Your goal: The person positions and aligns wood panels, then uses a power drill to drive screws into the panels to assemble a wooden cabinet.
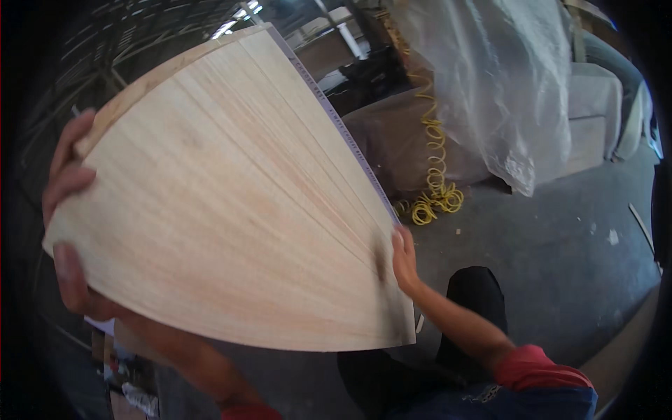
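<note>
Head cam: the person's L hand gripped a pale wood panel by its L end, fingers over the face & thumb lower down near the corner. R hand was set against the panel's R edge, close to the lower end of a lavender printed strip; couldn't tell if any fingers curled behind. Panel was held up & tilted in front of the body, above a dark gray floor, filling much of the view's L half. Beyond it, to the R: yellow coiled hose, bunched at its bottom, next to draped clear plastic sheeting.
</note>
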Tool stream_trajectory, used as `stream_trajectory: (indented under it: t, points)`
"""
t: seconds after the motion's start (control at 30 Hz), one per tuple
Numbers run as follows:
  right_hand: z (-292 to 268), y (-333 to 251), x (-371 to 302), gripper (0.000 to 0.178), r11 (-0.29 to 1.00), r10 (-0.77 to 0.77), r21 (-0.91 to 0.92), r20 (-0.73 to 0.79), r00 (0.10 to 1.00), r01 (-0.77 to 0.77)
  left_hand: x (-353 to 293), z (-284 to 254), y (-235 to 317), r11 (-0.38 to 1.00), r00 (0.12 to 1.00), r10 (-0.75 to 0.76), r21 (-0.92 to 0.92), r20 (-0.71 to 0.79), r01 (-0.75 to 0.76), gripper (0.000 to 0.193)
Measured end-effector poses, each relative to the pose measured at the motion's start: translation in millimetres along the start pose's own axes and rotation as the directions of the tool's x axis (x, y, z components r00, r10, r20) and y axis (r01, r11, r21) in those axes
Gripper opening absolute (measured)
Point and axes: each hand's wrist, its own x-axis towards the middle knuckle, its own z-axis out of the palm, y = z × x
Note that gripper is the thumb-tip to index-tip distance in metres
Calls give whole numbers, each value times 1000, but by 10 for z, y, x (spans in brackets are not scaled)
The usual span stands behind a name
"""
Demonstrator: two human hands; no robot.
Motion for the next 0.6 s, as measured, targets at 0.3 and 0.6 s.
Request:
stream_trajectory:
  t: [0.3, 0.6]
  points:
    - [-701, 979, -1683, 75, -42, 658, 370, 709, 253, -928, 85, 182, 338, 980, 975, -153, 102, -164, 171, 46]
    - [-608, 1212, -1611, 84, -108, 765, 376, 623, 164, -920, 33, 121, 476, 938, 946, -266, 175, -184, 297, 44]
